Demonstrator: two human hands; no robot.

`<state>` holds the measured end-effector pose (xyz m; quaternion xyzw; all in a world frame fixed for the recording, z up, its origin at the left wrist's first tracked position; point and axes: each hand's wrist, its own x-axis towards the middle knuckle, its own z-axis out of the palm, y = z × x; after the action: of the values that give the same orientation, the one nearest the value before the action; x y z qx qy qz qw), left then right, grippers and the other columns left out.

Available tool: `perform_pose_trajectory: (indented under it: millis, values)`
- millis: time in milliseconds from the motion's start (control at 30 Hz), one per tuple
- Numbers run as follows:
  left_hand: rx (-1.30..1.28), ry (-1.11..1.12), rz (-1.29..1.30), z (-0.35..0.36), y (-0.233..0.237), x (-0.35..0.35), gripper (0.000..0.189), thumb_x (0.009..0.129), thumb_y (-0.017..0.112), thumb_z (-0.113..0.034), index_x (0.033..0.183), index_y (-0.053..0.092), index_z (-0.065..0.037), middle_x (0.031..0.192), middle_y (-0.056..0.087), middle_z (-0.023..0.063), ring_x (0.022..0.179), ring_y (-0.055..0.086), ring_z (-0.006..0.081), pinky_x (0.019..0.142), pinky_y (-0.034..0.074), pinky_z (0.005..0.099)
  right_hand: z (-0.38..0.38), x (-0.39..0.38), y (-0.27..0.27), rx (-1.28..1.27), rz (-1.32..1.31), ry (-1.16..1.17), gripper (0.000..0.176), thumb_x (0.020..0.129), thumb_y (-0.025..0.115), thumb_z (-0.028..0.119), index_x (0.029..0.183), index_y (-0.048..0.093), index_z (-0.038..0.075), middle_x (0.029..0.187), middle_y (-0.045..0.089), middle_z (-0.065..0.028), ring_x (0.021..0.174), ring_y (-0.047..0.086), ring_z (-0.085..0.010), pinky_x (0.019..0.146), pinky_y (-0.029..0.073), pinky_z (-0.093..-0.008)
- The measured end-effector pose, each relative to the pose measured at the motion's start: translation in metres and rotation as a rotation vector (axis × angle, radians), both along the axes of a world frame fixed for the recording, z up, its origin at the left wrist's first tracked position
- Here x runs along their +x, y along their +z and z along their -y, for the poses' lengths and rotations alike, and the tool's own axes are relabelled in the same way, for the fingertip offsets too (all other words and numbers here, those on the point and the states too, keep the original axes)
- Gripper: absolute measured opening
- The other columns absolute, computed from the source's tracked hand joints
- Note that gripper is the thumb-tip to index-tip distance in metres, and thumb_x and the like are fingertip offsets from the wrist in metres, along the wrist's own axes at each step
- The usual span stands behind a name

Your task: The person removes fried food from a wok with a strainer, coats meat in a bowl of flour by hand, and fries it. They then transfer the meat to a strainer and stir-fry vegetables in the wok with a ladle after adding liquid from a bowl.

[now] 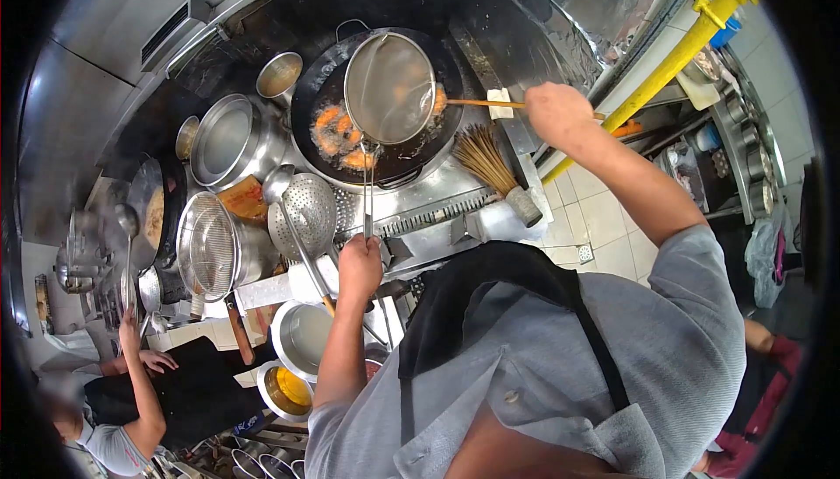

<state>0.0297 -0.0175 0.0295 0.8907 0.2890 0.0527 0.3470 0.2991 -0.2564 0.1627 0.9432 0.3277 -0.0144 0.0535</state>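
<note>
My left hand (360,267) is closed round the metal handle of a round fine-mesh strainer (389,85). The strainer hangs over a large black wok (302,98) of dark, bubbling oil. Several orange-brown pieces of food (331,129) float in the oil, some partly hidden beneath the mesh. At the right, my right hand (558,116) grips a long thin wooden stick, perhaps chopsticks (477,103), whose far end reaches the strainer's right rim. A bamboo wok brush (490,164) lies on the steel counter below that stick.
To the left are a perforated ladle (302,216), a wire basket strainer (207,244) and a steel pot (224,142). A yellow pipe (674,55) slants along the right. Another person (131,400) works at the lower left, holding a ladle (128,221).
</note>
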Motion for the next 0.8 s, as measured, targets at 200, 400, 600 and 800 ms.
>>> perform_pose_trajectory:
  millis: [200,400,600,800]
  values:
    - [-0.055,0.09,0.087,-0.001,0.016,0.005,0.026,0.087,0.053,-0.017,0.076,0.057,0.007,0.069,0.057,0.0269,0.065,0.056,0.0432,0.062,0.043,0.0453,0.029,-0.001,0.008,0.054,0.032,-0.07,0.018,0.076,0.051,0.006,0.081,0.067,0.0,0.083,0.066,-0.021,0.079,0.065,-0.0359,0.071,0.053,-0.0433]
    - [0.304,0.192,0.123,-0.059,0.025,-0.001,0.026,0.086,0.053,-0.016,0.073,0.056,0.007,0.066,0.056,0.0282,0.065,0.058,0.0444,0.058,0.043,0.0449,0.032,0.005,-0.007,0.205,0.104,-0.006,0.014,0.073,0.052,0.007,0.076,0.065,0.003,0.075,0.064,-0.0203,0.075,0.064,-0.0377,0.067,0.052,-0.0456]
    - [0.424,0.27,-0.049,-0.067,0.02,-0.007,0.026,0.086,0.047,-0.017,0.075,0.057,0.004,0.075,0.06,0.0287,0.075,0.059,0.0459,0.069,0.047,0.0509,0.02,0.001,-0.013,0.194,0.071,0.032,0.016,0.073,0.052,0.008,0.079,0.067,0.007,0.074,0.064,-0.0198,0.072,0.064,-0.0367,0.066,0.052,-0.0447]
    - [0.388,0.133,0.101,-0.072,-0.016,-0.012,0.024,0.085,0.05,-0.016,0.075,0.057,0.005,0.067,0.06,0.0243,0.061,0.06,0.0404,0.057,0.047,0.0454,-0.001,-0.004,-0.008,0.167,0.047,0.09,0.018,0.073,0.051,0.007,0.08,0.068,0.003,0.076,0.065,-0.0213,0.075,0.065,-0.0367,0.067,0.052,-0.0445]
